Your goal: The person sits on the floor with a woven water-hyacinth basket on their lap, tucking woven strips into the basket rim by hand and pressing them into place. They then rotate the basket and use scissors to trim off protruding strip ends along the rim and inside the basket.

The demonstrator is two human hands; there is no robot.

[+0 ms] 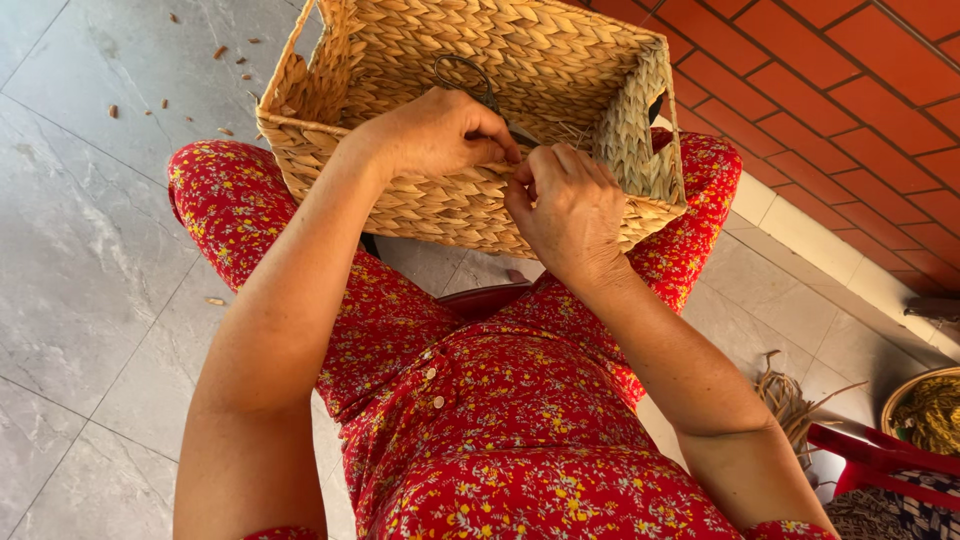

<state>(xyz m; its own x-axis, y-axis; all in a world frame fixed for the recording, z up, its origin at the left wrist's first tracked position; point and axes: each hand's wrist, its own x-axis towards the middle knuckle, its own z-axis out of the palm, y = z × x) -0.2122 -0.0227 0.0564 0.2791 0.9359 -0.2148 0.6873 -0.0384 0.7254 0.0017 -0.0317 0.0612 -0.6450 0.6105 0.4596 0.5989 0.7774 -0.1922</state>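
A rectangular woven straw basket (560, 60) rests on my knees, its open side facing me. My left hand (435, 130) is closed over the near rim, fingertips pinching a straw strand at the edge. My right hand (570, 205) is also closed, pinching the same spot of the rim from the other side; the two hands touch at the fingertips. A pair of dark scissors (470, 80) lies inside the basket, partly hidden behind my left hand. I wear a red flowered dress (480, 400).
Grey floor tiles (80, 250) lie to the left, with several small straw scraps (220, 52) scattered at the top left. A red brick-tiled wall (850, 70) runs along the right. Loose dried straw (790, 405), a round basket (925, 410) and a red stool (880, 460) sit at lower right.
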